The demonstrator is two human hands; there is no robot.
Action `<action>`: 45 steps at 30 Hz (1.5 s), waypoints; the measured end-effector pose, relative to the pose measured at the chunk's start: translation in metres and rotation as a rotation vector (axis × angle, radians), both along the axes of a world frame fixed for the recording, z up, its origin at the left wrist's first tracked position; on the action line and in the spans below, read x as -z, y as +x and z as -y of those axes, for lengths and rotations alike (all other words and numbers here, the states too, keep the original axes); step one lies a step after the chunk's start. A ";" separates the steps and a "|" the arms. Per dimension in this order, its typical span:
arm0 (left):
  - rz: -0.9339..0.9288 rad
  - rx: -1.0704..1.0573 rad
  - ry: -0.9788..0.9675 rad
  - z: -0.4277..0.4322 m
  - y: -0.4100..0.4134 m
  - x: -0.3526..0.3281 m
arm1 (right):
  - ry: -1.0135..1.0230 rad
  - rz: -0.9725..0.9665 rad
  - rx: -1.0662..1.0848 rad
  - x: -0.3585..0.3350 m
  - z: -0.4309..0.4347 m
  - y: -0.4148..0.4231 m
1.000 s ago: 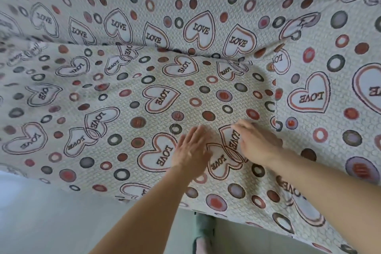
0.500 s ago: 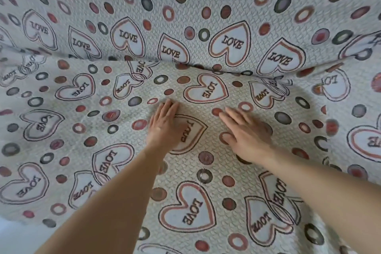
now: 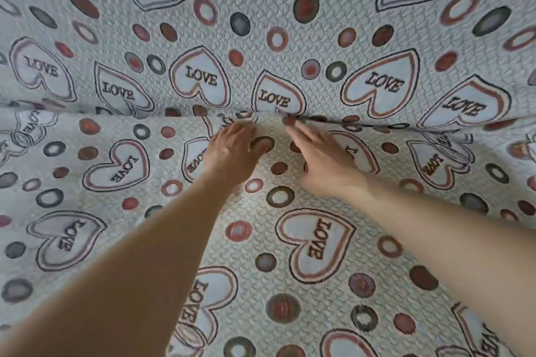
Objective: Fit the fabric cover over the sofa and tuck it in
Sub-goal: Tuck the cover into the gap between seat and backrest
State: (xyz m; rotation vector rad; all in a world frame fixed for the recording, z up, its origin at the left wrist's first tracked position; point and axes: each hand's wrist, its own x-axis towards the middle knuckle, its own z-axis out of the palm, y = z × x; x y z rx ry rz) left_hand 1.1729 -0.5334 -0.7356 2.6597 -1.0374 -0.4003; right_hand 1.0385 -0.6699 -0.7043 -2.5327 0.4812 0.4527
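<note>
A white quilted fabric cover (image 3: pixel 290 278), printed with "LOVE" hearts and red and grey circles, fills the whole view and hides the sofa under it. It lies over the seat and rises up the backrest (image 3: pixel 290 23). A dark crease (image 3: pixel 362 122) runs across where seat and backrest meet. My left hand (image 3: pixel 232 151) lies flat on the seat with straight fingers, its fingertips at the crease. My right hand (image 3: pixel 322 159) lies beside it, fingers straight, tips pressing the fabric into the crease.
The cover bunches into small folds at the crease on the far left (image 3: pixel 26 130) and far right (image 3: pixel 452 145). Nothing but the covered sofa is in view.
Both hands have slid forward over the seat, from near its front edge to the crease at the backrest. The floor seen below the cover earlier is out of view.
</note>
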 end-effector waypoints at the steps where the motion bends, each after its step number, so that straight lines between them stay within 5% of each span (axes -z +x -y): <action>1: -0.013 0.003 0.002 -0.001 0.007 0.001 | 0.000 0.005 0.019 0.001 -0.003 0.011; 5: -0.035 0.039 -0.052 0.001 0.023 -0.009 | -0.180 0.119 0.127 0.008 -0.014 0.053; 12: -0.343 -0.372 0.012 0.003 0.074 -0.005 | -0.158 0.266 0.312 0.025 -0.023 0.073; 16: -0.167 -0.243 0.168 0.008 0.093 -0.007 | -0.135 0.315 0.396 0.029 -0.031 0.070; 20: -0.290 -0.370 0.112 0.007 0.096 -0.004 | -0.128 0.295 0.460 0.029 -0.034 0.075; 28: -0.154 -0.104 0.309 0.015 0.084 -0.016 | -0.180 0.293 0.461 0.037 -0.040 0.073; 33: -0.096 -0.144 -0.123 0.003 0.060 -0.013 | -0.101 0.285 0.522 0.028 -0.042 0.076; 37: -0.049 0.059 -0.481 -0.031 0.042 -0.002 | 0.185 0.161 1.021 0.005 -0.045 0.100; 41: -0.077 0.062 -0.543 -0.035 0.039 -0.002 | 0.414 0.137 1.429 0.005 -0.042 0.119; 45: -0.140 0.065 -0.402 -0.036 0.041 0.002 | 0.443 0.212 1.198 -0.002 -0.046 0.111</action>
